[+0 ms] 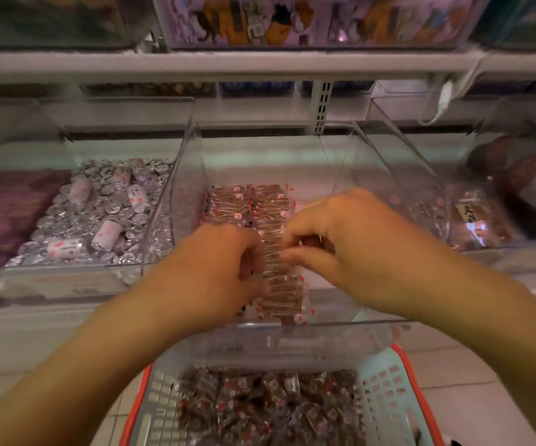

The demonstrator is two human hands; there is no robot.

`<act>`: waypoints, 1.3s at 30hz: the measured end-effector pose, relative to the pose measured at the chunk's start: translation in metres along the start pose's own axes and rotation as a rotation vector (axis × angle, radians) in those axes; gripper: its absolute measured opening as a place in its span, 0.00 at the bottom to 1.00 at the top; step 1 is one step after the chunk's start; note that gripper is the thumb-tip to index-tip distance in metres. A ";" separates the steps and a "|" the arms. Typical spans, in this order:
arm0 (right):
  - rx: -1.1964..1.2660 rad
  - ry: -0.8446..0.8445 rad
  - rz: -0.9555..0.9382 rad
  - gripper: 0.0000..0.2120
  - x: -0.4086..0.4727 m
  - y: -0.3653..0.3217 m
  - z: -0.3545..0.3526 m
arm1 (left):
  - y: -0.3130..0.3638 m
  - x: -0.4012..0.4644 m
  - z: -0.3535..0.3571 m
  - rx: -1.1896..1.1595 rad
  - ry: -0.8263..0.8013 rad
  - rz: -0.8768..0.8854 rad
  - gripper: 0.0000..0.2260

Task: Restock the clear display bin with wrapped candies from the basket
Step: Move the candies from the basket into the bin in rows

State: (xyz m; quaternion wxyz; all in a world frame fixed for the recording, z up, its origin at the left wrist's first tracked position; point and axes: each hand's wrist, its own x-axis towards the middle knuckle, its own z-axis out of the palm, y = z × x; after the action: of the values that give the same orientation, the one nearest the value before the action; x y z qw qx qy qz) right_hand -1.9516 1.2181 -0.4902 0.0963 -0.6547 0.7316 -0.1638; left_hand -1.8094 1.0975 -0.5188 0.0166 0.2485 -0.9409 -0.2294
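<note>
A clear display bin (176, 188) stands at the middle of the shelf. Brown wrapped candies (250, 204) lie in neat rows on its floor. Both hands are inside the bin. My left hand (221, 272) curls its fingers against the left side of the near row of candies (284, 291). My right hand (334, 233) pinches candies at the top of that same row from the right. Below the bin's front edge sits a pale basket (385, 387) with an orange rim, holding a loose heap of the same wrapped candies (266, 403).
Left of the bin, another clear bin (67, 278) holds silver foil sweets and white rolls. A clear bin (472, 214) to the right holds dark packets. A white shelf edge (260, 64) runs overhead with more bins above. Pale tiled floor lies around the basket.
</note>
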 end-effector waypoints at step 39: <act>0.853 -0.712 1.218 0.17 -0.166 0.054 0.443 | -0.114 -0.147 0.414 -0.037 -0.882 -0.496 0.24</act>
State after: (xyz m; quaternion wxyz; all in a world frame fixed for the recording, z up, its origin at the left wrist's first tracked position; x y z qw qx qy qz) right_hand -1.8234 1.3368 -0.9332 0.6347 -0.0633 0.7593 -0.1292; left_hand -1.6879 1.2550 -0.9273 -0.4331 0.3437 -0.7667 -0.3263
